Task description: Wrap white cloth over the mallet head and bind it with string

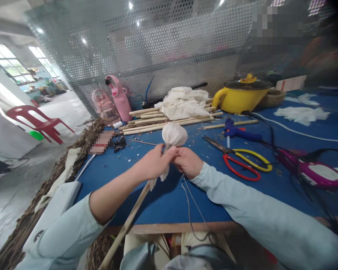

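A white cloth-covered ball (174, 134) sits at the head of a wooden stick (131, 217), which slants down toward my lap. My left hand (154, 163) is closed around the gathered cloth just below the ball; loose cloth ends hang beneath it. Right beside it, my right hand (188, 162) is closed, thumbs nearly touching, at the same neck. A thin grey cord (189, 204) trails from under the right hand down to my lap. The fingers hide how the cord runs around the cloth.
Scissors (239, 159) with red and yellow handles and a blue glue gun (242, 133) lie to the right. Behind are wooden sticks (146, 127), white cloth (186, 103), a yellow pot (242, 98) and a pink bottle (121, 99). A white power bank-like box (56, 206) lies left.
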`<move>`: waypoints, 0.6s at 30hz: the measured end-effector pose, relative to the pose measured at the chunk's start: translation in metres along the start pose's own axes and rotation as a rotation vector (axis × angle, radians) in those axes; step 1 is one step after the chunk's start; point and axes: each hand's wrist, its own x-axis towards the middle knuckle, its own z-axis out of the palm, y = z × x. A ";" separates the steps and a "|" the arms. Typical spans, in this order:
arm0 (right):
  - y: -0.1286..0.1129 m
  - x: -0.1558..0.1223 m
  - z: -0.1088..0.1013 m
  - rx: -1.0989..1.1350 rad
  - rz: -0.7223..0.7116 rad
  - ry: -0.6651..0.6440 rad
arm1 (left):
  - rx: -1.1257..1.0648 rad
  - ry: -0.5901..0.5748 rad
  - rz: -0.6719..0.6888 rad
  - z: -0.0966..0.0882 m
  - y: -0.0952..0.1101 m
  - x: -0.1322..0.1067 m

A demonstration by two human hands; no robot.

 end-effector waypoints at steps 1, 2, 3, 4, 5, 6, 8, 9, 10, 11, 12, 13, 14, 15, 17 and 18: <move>0.001 0.000 0.000 -0.016 -0.007 0.018 | 0.053 -0.006 -0.002 0.007 0.001 -0.003; 0.002 0.000 -0.001 -0.026 -0.009 0.036 | 0.091 0.003 -0.008 0.012 0.001 -0.005; 0.002 0.001 -0.002 -0.030 -0.007 0.052 | 0.105 0.021 -0.010 0.017 0.000 -0.008; 0.003 0.001 -0.003 -0.032 -0.003 0.065 | 0.094 0.045 -0.007 0.020 -0.002 -0.010; 0.003 0.002 -0.003 -0.035 0.002 0.072 | 0.073 0.065 -0.007 0.022 -0.004 -0.012; 0.003 0.002 -0.004 -0.039 0.006 0.079 | 0.054 0.075 -0.005 0.023 -0.007 -0.014; 0.002 0.002 -0.004 -0.051 0.013 0.093 | 0.046 0.060 0.016 0.024 -0.013 -0.017; 0.002 0.002 -0.004 -0.059 0.017 0.100 | 0.059 0.043 0.034 0.024 -0.015 -0.019; 0.002 0.001 -0.004 -0.067 0.021 0.109 | 0.081 0.033 0.053 0.024 -0.017 -0.020; 0.002 0.001 -0.004 -0.078 0.025 0.120 | 0.107 0.030 0.068 0.025 -0.019 -0.021; 0.003 0.001 -0.004 -0.092 0.028 0.132 | 0.132 0.036 0.076 0.025 -0.020 -0.022; 0.003 0.001 -0.004 -0.107 0.029 0.141 | 0.154 0.053 0.078 0.026 -0.022 -0.021; 0.005 0.002 -0.004 -0.120 0.027 0.152 | 0.168 0.074 0.082 0.026 -0.023 -0.021; 0.005 0.002 -0.004 -0.131 0.022 0.158 | 0.168 0.085 0.090 0.027 -0.024 -0.019; 0.006 0.003 -0.004 -0.141 0.003 0.148 | 0.083 0.052 0.075 0.025 -0.026 -0.016; 0.004 0.003 -0.003 -0.149 -0.010 0.134 | -0.015 0.010 0.027 0.023 -0.026 -0.014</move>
